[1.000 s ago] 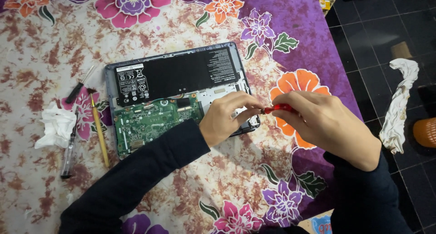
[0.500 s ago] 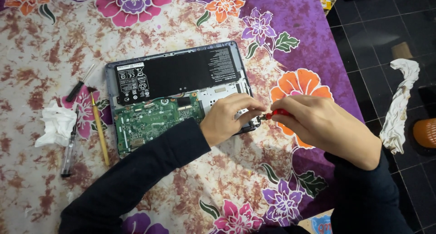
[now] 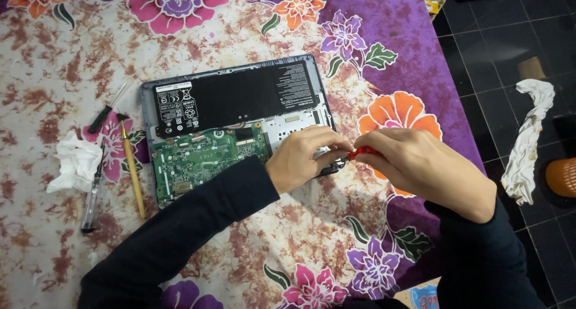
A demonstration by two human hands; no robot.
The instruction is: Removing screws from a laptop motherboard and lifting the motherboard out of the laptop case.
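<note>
An opened laptop [image 3: 240,123] lies bottom-up near the centre of the frame on a worktop [image 3: 252,249] spread with a flowered purple cloth, its black battery [image 3: 237,99] along the upper edge and the green circuit board [image 3: 207,159] below it. The left hand [image 3: 306,159] rests curled on the laptop's lower right corner, fingers pressing down on the chassis and holding nothing that I can see. The right hand [image 3: 420,168] is closed round a red-handled screwdriver [image 3: 362,153], only a bit of red showing between thumb and fingers, the tip aimed at that same corner beside the left fingertips (the tip itself is hidden, so I cannot tell whether it sits in a screw). To do this well, I would judge, the driver should stand square to the screw head with steady downward pressure, while the other hand keeps the case from sliding on the cloth. At centre left lie a crumpled white tissue [image 3: 75,162], a yellow-handled brush [image 3: 132,165], a clear-handled screwdriver [image 3: 93,195] and a small black screwdriver [image 3: 107,110]. A twisted white rag [image 3: 528,144] lies on the dark floor tiles at right.
</note>
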